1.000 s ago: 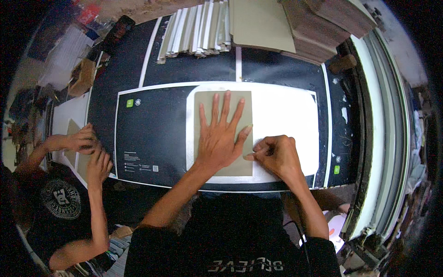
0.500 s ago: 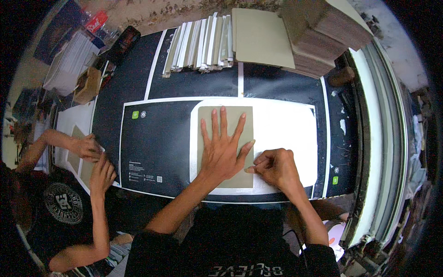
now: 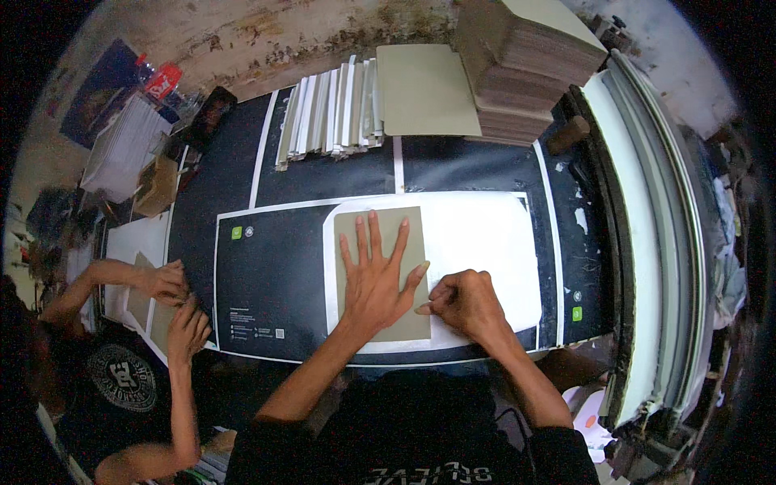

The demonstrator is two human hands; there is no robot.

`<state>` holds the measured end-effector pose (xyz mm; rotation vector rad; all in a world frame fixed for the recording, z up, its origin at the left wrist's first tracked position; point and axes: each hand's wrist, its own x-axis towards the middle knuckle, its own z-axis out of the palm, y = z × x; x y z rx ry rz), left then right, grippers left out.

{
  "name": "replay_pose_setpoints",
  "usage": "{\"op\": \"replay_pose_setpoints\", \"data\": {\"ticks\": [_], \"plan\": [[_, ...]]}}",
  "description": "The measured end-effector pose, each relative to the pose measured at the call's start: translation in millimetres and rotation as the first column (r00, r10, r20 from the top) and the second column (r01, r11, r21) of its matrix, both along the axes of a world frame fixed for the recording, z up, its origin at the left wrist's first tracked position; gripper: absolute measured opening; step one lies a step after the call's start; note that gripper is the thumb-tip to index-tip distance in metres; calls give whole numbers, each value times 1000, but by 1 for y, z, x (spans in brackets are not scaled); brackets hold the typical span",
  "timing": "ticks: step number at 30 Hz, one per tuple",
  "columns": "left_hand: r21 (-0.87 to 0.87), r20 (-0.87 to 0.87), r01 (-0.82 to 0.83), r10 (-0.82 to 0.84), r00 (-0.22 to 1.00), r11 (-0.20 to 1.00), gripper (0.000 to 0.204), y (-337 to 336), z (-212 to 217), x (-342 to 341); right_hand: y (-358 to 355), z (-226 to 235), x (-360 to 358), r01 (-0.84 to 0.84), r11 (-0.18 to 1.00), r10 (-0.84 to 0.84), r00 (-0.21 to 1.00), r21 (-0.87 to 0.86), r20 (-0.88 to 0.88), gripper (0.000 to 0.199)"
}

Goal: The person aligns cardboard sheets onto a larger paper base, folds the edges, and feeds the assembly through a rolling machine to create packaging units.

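Observation:
My left hand point(image 3: 375, 280) lies flat with spread fingers on a grey-brown board point(image 3: 412, 242), pressing on its middle. The board rests on a large white sheet with cut-off corners point(image 3: 483, 238), which lies on a dark printed sheet point(image 3: 271, 275). Beside the board's right edge, my right hand point(image 3: 466, 305) is closed in a pinch, its thumb tip at the edge low down. Whatever its fingers hold, if anything, is hidden.
At the back stand a row of upright boards and sheets point(image 3: 331, 109), a loose board point(image 3: 428, 89) and a tall board stack point(image 3: 517, 73). A long roller-like machine point(image 3: 647, 210) runs along the right. On the left, a co-worker's hands point(image 3: 182, 307) work over another board.
The view has tilted and shifted, so the table sits slightly lower and to the left. My left hand stays on the board; my right hand remains pinched at its edge with little visible movement.

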<state>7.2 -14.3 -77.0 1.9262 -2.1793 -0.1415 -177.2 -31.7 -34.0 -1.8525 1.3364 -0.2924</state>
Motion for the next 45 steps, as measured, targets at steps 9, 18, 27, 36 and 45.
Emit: {"op": "replay_pose_setpoints", "data": {"ticks": [9,18,27,36,45], "plan": [[1,-11,-3,3,1000,1000,74,1,-1,2,1,7,1,58,993,-61,998,98,30,22],[1,-4,13,-13,1000,1000,76,0,-5,2,0,3,0,45,997,-46,999,62,25,20],[13,52,-14,13,999,1000,76,-1,-2,0,0,-1,-1,32,996,-35,999,79,36,20],[-22,88,-10,12,996,1000,71,-3,-1,0,-2,-5,-7,-59,992,72,990,-108,120,11],[-42,109,-16,21,994,999,67,0,-7,-1,-6,3,-5,-41,998,39,999,44,36,11]]}}
